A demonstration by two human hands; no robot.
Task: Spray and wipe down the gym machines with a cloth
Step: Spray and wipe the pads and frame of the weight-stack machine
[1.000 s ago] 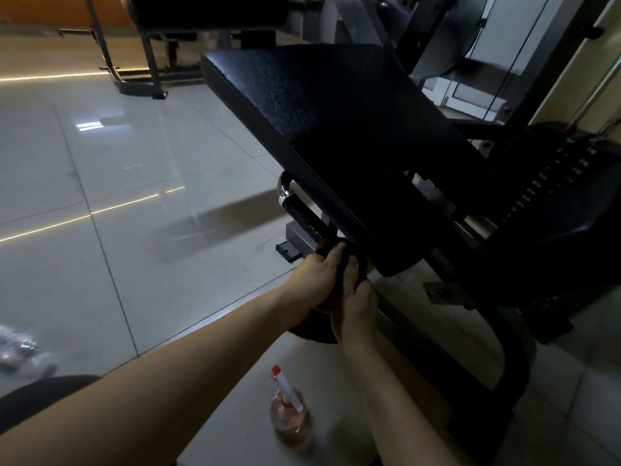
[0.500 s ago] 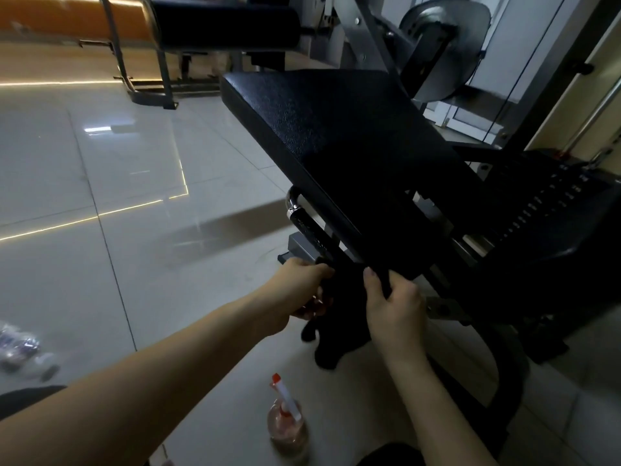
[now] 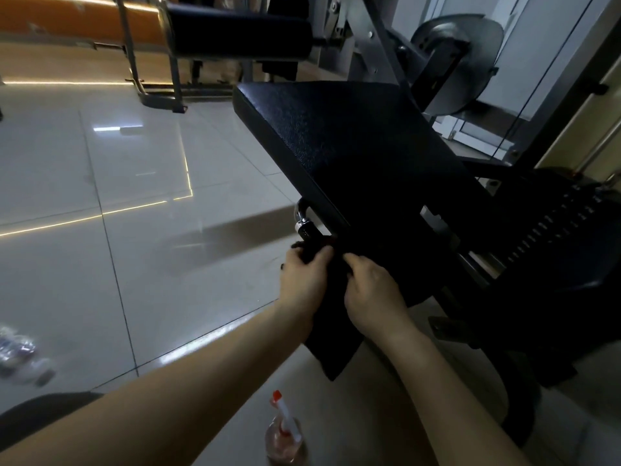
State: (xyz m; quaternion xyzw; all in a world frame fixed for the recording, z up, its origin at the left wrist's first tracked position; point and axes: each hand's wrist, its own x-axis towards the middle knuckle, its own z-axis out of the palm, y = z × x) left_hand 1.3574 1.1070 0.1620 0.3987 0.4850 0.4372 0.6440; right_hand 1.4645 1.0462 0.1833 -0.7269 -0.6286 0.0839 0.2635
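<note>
Both grips are engaged: left hand (image 3: 304, 277) and right hand (image 3: 371, 290) each pinch the top edge of the dark cloth (image 3: 332, 344), which hangs below them at the seat pad's (image 3: 353, 156) lower end. The spray bottle (image 3: 285, 438) stands unheld on the floor (image 3: 134, 264), below the grip. Wiping appears under way; other machines are judged outstanding.

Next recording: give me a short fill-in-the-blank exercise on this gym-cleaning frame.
1. The left hand and right hand both grip the dark ____.
2. The spray bottle stands untouched on the ____.
3. The machine pad above the hands is coloured ____.

Missing words: cloth; floor; black.
</note>
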